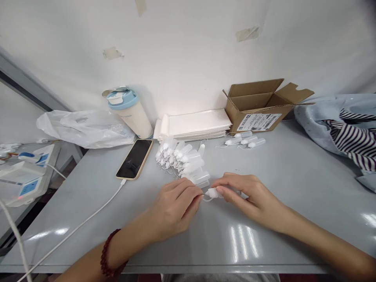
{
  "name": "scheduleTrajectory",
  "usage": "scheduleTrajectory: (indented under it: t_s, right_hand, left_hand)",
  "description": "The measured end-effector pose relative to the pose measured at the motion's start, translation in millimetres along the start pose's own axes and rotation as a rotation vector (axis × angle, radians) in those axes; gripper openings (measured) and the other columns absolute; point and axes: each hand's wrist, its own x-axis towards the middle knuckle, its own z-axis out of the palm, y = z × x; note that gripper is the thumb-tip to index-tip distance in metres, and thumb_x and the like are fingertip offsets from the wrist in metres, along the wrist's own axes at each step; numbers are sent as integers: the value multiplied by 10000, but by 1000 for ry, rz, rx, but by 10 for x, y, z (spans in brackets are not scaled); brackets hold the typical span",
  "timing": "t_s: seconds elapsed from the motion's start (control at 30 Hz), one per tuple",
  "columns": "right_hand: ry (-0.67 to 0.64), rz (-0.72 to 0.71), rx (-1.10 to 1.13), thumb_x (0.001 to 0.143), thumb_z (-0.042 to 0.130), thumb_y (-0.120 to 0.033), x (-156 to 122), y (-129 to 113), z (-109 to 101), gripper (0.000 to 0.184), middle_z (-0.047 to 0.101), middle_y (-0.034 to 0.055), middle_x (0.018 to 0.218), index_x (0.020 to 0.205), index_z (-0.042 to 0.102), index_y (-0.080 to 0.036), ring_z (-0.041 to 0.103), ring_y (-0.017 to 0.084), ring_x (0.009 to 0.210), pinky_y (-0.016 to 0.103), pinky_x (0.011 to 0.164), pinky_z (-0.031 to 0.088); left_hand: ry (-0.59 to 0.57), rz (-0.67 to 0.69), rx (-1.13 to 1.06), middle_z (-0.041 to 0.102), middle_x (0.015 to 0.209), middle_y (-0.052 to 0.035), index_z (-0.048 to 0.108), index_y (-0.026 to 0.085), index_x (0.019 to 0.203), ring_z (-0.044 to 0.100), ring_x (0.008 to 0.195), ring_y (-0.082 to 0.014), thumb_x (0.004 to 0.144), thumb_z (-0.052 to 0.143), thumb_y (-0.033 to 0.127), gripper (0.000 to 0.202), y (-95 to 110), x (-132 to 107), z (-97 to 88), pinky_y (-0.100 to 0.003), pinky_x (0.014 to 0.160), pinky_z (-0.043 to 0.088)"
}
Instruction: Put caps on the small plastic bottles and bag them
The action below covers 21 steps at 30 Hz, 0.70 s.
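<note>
Item: one small translucent plastic bottle with white cap (214, 192), held above the grey table (296, 196). Your right hand (249, 196) grasps it, curled fingers hiding most of the body. Your left hand (173, 209), with a red bead bracelet (110, 252), closes on the cap end; its exact grip is hidden behind the fingers. A thin cord loop (208, 199) hangs below. Just ahead: a heap of similar bottles (183, 158), too tangled to count. Also present: three more bottles (243, 140) before an open cardboard carton (258, 111), its label unreadable; stacked white sleeves (194, 124); a dark-screened phone (134, 159) on a white cable (79, 223).
</note>
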Motion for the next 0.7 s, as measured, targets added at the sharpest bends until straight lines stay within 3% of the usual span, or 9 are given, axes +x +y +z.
scheduleTrajectory:
  t_s: [0.3, 0.47, 0.57, 0.7]
  right_hand:
    - [-15, -6, 39, 937, 435, -240, 19, 9, 46, 199, 625, -9, 755, 919, 629, -197, 561, 90, 654, 191, 598, 410]
    - [24, -3, 29, 932, 451, -283, -3, 43, 26, 208, 644, -2, 827, 1096, 554, -207, 594, 108, 711, 210, 650, 452]
    - [175, -51, -81, 928, 443, -310, 28, 164, -74, 310, 636, 27, 880, 1216, 449, -195, 599, 148, 808, 266, 730, 472]
    - [376, 1, -358, 892, 489, -339, 137, 457, -284, 366, 622, 82, 1003, 1223, 437, -190, 581, 216, 919, 310, 687, 489]
  left_hand:
    - [0, 3, -26, 617, 727, -54, 569, 122, 896, 515, 657, -143, 825, 525, 28, 126, -4, -7, 17, -268, 599, 446]
    - [51, -43, -50, 633, 735, -34, 582, 144, 891, 545, 665, -125, 837, 533, 57, 113, -40, 31, -49, -239, 619, 450]
    - [118, -293, -42, 622, 676, -2, 600, 161, 800, 545, 608, -107, 851, 540, 134, 84, -155, 69, -125, -206, 566, 432]
    - [358, -676, -106, 568, 586, 25, 618, 154, 761, 528, 553, -100, 833, 572, 260, 137, -443, 89, -211, -199, 542, 432]
